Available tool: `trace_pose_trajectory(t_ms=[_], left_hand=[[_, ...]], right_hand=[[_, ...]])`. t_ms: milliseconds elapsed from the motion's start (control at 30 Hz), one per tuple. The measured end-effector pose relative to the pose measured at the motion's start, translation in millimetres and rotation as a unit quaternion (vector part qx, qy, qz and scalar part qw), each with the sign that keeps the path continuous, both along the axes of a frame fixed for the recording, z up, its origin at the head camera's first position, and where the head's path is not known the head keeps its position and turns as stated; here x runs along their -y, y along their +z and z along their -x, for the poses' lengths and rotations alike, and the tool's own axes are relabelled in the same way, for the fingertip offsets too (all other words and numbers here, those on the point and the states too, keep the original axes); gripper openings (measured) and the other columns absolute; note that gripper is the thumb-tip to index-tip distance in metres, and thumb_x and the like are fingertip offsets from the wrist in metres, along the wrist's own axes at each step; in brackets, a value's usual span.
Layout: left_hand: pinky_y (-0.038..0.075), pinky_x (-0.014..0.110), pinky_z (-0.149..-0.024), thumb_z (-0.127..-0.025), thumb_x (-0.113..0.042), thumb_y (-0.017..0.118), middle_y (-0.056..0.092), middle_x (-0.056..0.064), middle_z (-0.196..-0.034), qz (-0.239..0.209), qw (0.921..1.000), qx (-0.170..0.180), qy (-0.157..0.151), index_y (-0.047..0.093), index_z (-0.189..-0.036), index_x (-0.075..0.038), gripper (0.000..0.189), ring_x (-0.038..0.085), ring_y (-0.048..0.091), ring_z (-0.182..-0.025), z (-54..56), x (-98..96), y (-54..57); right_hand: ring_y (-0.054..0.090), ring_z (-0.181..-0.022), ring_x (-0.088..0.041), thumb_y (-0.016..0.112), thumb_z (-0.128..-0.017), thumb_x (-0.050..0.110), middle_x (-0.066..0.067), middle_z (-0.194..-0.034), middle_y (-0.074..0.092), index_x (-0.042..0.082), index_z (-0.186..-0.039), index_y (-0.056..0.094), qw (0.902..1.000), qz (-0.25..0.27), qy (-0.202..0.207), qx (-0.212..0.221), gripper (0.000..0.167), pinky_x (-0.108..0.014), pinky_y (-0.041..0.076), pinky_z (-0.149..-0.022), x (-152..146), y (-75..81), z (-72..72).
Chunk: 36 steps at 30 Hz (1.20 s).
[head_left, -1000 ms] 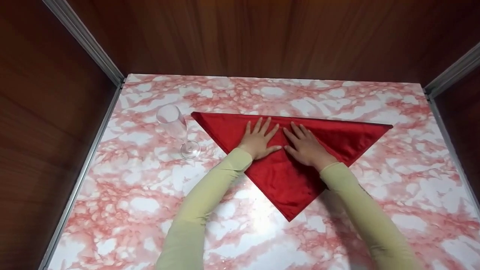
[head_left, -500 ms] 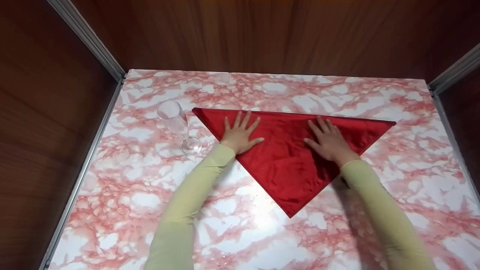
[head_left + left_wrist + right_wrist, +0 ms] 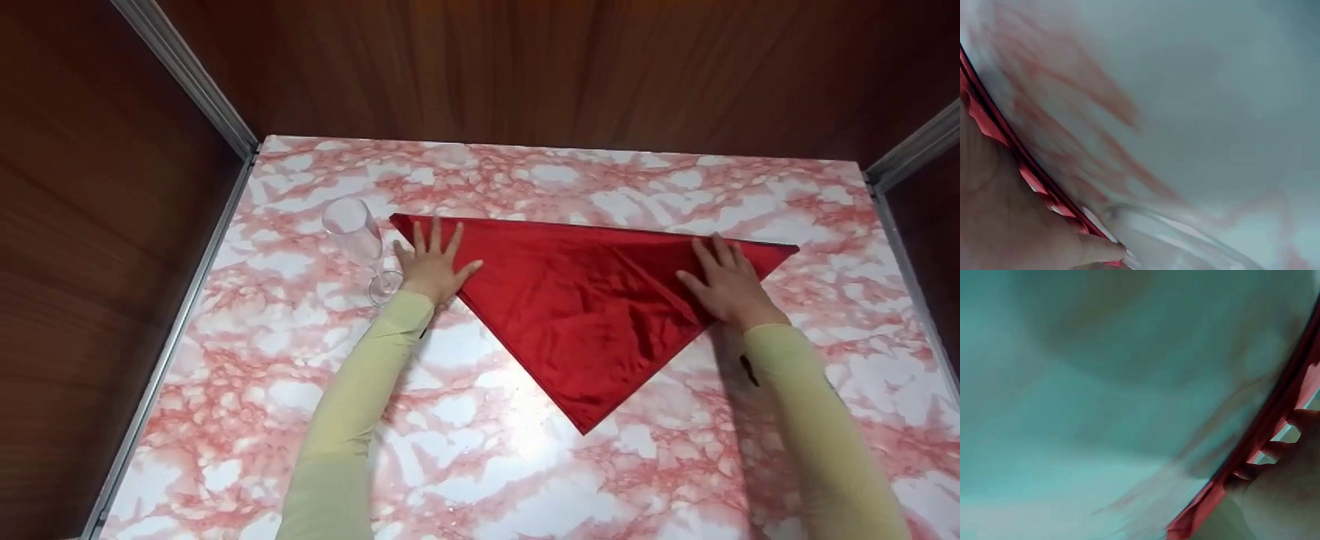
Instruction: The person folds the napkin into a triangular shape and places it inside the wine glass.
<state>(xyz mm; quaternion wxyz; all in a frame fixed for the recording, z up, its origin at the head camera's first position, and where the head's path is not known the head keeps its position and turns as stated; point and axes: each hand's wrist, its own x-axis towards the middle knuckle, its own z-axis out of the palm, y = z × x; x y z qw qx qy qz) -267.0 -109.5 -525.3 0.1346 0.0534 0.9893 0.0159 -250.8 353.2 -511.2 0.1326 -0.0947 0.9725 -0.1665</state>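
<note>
A red satin napkin [image 3: 555, 300] lies folded into a triangle, its long edge at the far side and its point toward me. My left hand [image 3: 431, 271] rests with fingers spread on its left part, near the left corner. On the right part, close to the right corner, my right hand [image 3: 731, 291] lies with fingers extended. Creases run across the cloth between the hands. A clear champagne flute [image 3: 356, 234] stands just left of the napkin, its foot [image 3: 384, 286] partly hidden by my left hand. The left wrist view shows my hand [image 3: 1022, 225] along the napkin's dark-trimmed edge.
The napkin and glass are on a table [image 3: 480, 487] with a red and white marbled top. Dark wood panels [image 3: 525, 75] enclose its back and sides, with metal rails [image 3: 187, 82] at the corners.
Both hands have slid apart from the napkin's middle, the left toward the left corner and the right toward the right corner. The napkin and flute stay in place.
</note>
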Motion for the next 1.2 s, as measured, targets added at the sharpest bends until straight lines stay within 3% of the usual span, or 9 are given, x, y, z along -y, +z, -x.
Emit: trace_pose_trajectory(t_ms=[300,567,767,1000,1200], left_hand=[[0.005,0.066,-0.107,-0.087,-0.077,0.012,-0.015,0.029,-0.153,0.024,0.9975,0.001,0.066,-0.011,-0.152,-0.027,0.085,0.044,-0.011,-0.140,-2.5,11.0,1.0],[0.008,0.062,-0.109,-0.089,-0.075,0.014,-0.016,0.027,-0.153,0.010,0.9959,0.004,0.090,-0.010,-0.153,-0.024,0.085,0.040,-0.009,-0.142,-2.9,17.6,2.5],[0.005,0.063,-0.109,-0.089,-0.075,0.013,-0.014,0.026,-0.154,0.025,0.9970,0.000,0.073,-0.007,-0.153,-0.019,0.087,0.040,-0.009,-0.142,-8.2,14.9,3.2],[0.005,0.056,-0.112,-0.090,-0.074,0.021,-0.009,0.025,-0.155,-0.006,0.9991,-0.014,0.039,-0.002,-0.154,-0.015,0.091,0.041,-0.008,-0.142,-26.5,2.9,3.0],[0.002,0.058,-0.111,-0.088,-0.075,0.020,-0.008,0.022,-0.156,0.006,0.9999,-0.009,-0.009,-0.002,-0.154,-0.018,0.090,0.040,-0.009,-0.142,-42.0,-6.1,3.9]], right_hand=[[-0.014,-0.136,-0.052,0.034,-0.097,0.058,-0.027,-0.154,-0.009,0.009,-0.153,0.003,0.9995,0.010,-0.031,0.000,0.081,-0.067,-0.003,-0.105,-31,-2.0,-2.2],[-0.019,-0.135,-0.050,0.028,-0.097,0.060,-0.034,-0.150,-0.012,0.003,-0.152,-0.001,0.9970,0.007,-0.078,-0.005,0.084,-0.065,-0.009,-0.105,-60,-4.6,-8.9],[-0.018,-0.136,-0.049,0.027,-0.097,0.060,-0.034,-0.151,-0.010,0.000,-0.151,0.000,0.9967,0.000,-0.079,-0.017,0.085,-0.063,-0.010,-0.106,-60,-9.3,-14.8],[-0.015,-0.135,-0.052,0.031,-0.098,0.057,-0.031,-0.152,-0.011,0.002,-0.152,0.003,0.9990,-0.001,-0.042,-0.017,0.082,-0.062,-0.013,-0.106,-46,-8.5,-28.1],[-0.011,-0.134,-0.057,0.033,-0.098,0.057,-0.027,-0.154,-0.013,0.006,-0.153,-0.001,0.9999,-0.009,-0.013,-0.001,0.081,-0.061,-0.013,-0.106,-32,-5.1,-43.3]])
